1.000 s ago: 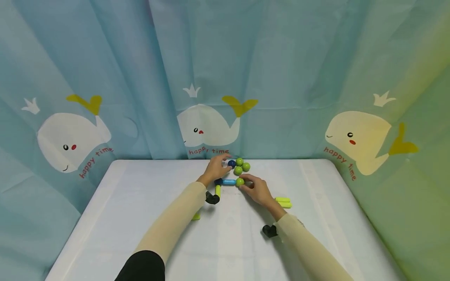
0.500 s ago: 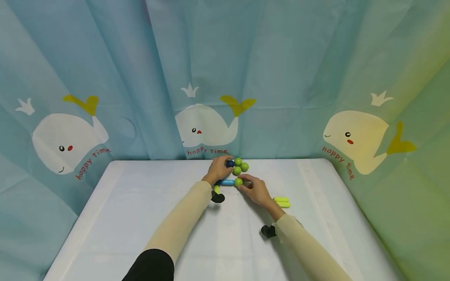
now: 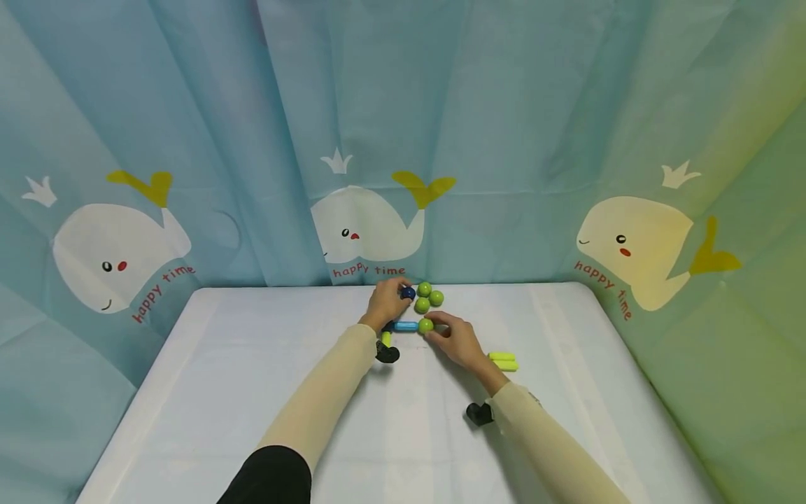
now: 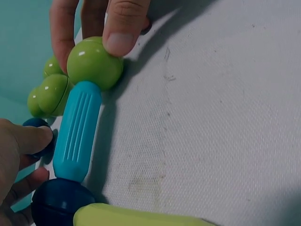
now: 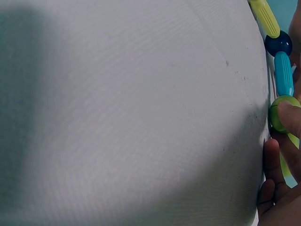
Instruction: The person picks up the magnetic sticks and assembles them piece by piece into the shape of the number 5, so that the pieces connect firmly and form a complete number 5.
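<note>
My left hand pinches a loose dark blue ball between thumb and fingers at the table's far side. With thumb and fingers my right hand holds a green ball. That ball joins one end of a ribbed light blue rod. At the rod's other end sits a second dark blue ball, from which a yellow-green rod runs off at an angle. In the head view, my left hand and wrist partly hide this corner.
Several loose green balls lie beside the held blue ball. Two yellow-green rods rest on the white table to the right of my right hand. A curtain with printed whales hangs right behind the table's far edge.
My left fingers have closed on the loose dark blue ball. The left forearm has shifted right and now covers a yellow-green piece seen earlier. My right hand keeps its hold on the green ball.
</note>
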`<move>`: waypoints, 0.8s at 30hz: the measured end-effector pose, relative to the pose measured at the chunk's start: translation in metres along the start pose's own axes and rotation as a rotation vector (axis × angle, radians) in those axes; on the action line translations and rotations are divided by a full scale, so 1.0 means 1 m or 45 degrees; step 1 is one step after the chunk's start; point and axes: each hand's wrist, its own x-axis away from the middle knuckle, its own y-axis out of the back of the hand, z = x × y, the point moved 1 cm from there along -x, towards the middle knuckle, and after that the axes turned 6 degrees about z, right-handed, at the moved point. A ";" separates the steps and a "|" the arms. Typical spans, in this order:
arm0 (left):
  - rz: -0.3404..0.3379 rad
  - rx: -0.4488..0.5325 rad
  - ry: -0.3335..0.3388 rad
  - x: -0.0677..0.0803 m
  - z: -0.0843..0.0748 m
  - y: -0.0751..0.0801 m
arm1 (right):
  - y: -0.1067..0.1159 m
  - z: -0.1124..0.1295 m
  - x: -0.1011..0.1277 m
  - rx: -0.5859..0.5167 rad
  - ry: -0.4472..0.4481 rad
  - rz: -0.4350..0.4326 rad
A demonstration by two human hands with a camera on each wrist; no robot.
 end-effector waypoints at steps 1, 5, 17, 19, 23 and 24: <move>-0.003 -0.004 0.001 0.000 0.001 0.000 | 0.000 0.000 0.000 -0.004 0.003 -0.002; -0.005 -0.010 0.008 -0.001 0.004 0.001 | 0.000 0.002 0.000 -0.018 0.022 -0.004; -0.002 0.078 -0.041 0.003 0.011 0.011 | 0.001 0.004 0.000 -0.023 -0.003 0.023; -0.003 0.108 -0.061 0.005 0.012 0.016 | 0.001 0.004 0.000 -0.013 -0.019 0.031; -0.006 0.132 -0.104 0.010 0.011 0.025 | 0.002 0.003 0.000 -0.006 -0.021 0.037; -0.010 0.130 -0.118 0.011 0.011 0.027 | 0.003 0.003 0.000 -0.004 -0.020 0.038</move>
